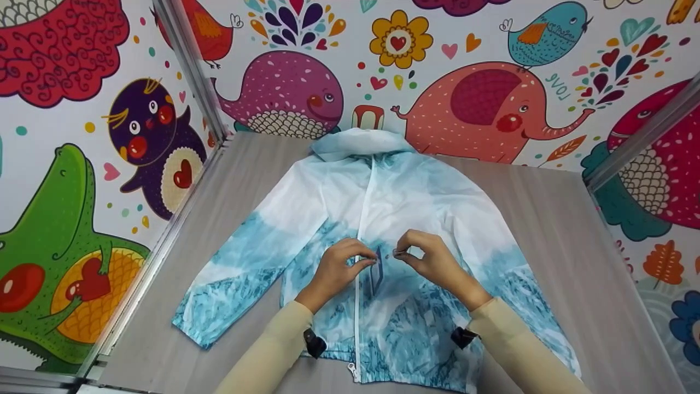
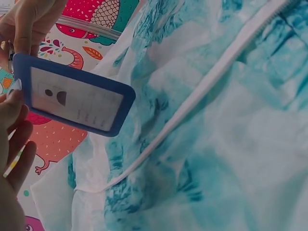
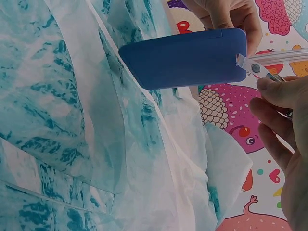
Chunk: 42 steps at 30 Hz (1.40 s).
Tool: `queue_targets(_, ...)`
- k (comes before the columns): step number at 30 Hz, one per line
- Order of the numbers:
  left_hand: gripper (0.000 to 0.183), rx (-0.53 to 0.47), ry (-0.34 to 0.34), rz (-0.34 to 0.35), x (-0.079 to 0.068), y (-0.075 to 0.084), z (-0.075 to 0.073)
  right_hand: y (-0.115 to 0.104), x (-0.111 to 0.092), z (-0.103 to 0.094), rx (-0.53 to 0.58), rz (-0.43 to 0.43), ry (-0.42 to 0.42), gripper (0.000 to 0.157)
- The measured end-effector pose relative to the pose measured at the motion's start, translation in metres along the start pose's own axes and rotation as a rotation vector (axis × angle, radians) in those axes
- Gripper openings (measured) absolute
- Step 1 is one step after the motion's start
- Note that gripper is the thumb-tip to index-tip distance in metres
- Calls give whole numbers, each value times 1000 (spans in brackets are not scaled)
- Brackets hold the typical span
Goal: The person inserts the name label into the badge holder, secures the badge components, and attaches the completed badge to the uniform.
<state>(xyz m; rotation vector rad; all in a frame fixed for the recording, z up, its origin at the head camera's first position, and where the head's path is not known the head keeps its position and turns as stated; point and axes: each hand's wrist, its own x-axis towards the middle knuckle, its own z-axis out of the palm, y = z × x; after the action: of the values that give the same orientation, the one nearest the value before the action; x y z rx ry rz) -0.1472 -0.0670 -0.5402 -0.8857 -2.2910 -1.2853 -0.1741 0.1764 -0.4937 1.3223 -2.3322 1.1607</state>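
Observation:
A blue badge holder with a printed card under its clear front hangs on edge above the jacket. At its top end, my left hand pinches it between thumb and fingers. My right hand pinches the metal clip, which is joined to the holder by a short strap. In the right wrist view the holder's plain blue back shows. Beneath both hands lies a white and teal hooded jacket, front up, its white zip running down the middle.
The jacket's sleeves spread to both sides on the grey wood-grain table. Panels with cartoon animals stand along the back and sides, with metal rails at their edges. The zip pull lies at the hem.

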Motion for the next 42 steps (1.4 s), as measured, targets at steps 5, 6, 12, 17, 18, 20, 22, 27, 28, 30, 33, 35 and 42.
queue_targets(5,8,63,20,52,1,2,-1,4,-2,1,-3,29,19,19)
queue_targets(6,7,77,21,60,1,2,-1,4,-2,2,-1,42,24,20)
queue_targets(12,7,132,13,82,3,4,-4,4,-5,1,58,213,21,27)
queue_targets(17,8,148,-4,67,4,5,-4,4,-6,-2,129,365,-19,28)
queue_targets(18,8,151,-10,64,4,6,-5,4,-6,-3,142,382,-29,28)
queue_targets(20,9,156,-23,57,4,6,-5,5,-6,-4,148,396,-47,27)
queue_targets(22,8,155,-38,53,5,7,-4,6,-6,-6,145,394,-70,27)
queue_targets(27,5,116,-93,31,6,9,-4,7,-4,-9,120,373,-133,34)
queue_targets(28,5,109,-105,26,6,10,-3,7,-4,-9,113,372,-146,35)
queue_targets(30,5,108,-127,19,6,11,-3,7,-3,-9,105,374,-172,35)
queue_targets(33,7,109,-146,17,7,13,-3,6,-2,-9,76,395,-194,29)
queue_targets(35,8,104,-151,20,8,13,-3,6,-2,-9,56,414,-201,24)
queue_targets(42,11,101,-161,62,9,15,-5,5,-3,-12,36,464,-224,19)
